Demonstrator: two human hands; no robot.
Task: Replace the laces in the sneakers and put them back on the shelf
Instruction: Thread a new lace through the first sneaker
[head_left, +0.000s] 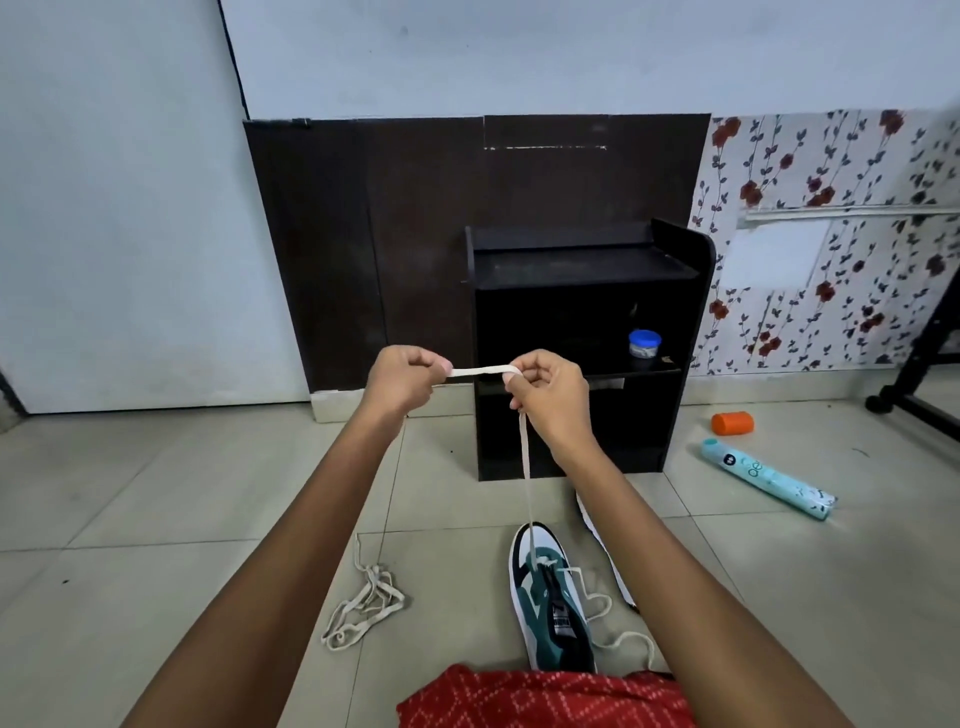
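- Left hand (400, 382) and right hand (550, 395) are raised in front of the shelf (582, 441). Each pinches the white lace (483, 370) between thumb and curled fingers.
- The lace stretch between the hands runs flat, 9 to 3 o'clock. From the right hand it drops toward 6 o'clock into the front eyelets of the sneaker (550, 608).
- The sneaker is on the floor (156, 519), at 6 o'clock from the right hand and well apart from it. It is green and white, upright on its sole.
- Its long axis is roughly 12–6, toe toward 12, facing the shelf.
- The rest of the lace lies slack on the floor at the sneaker's 4 o'clock.
- The loose lace pile (363, 608) is on the floor at the sneaker's 9 o'clock, apart from it.
- A sole edge (602, 545) shows at the sneaker's 2 o'clock, probably the second shoe. It is mostly hidden by the right forearm.
- The blue-lidded jar (644, 344) is on the shelf's middle board.
- The orange cylinder (732, 423) and teal tube (769, 478) lie on the floor at the shelf's 4 o'clock.
- Red patterned cloth (545, 696) is at the heel, bottom edge.
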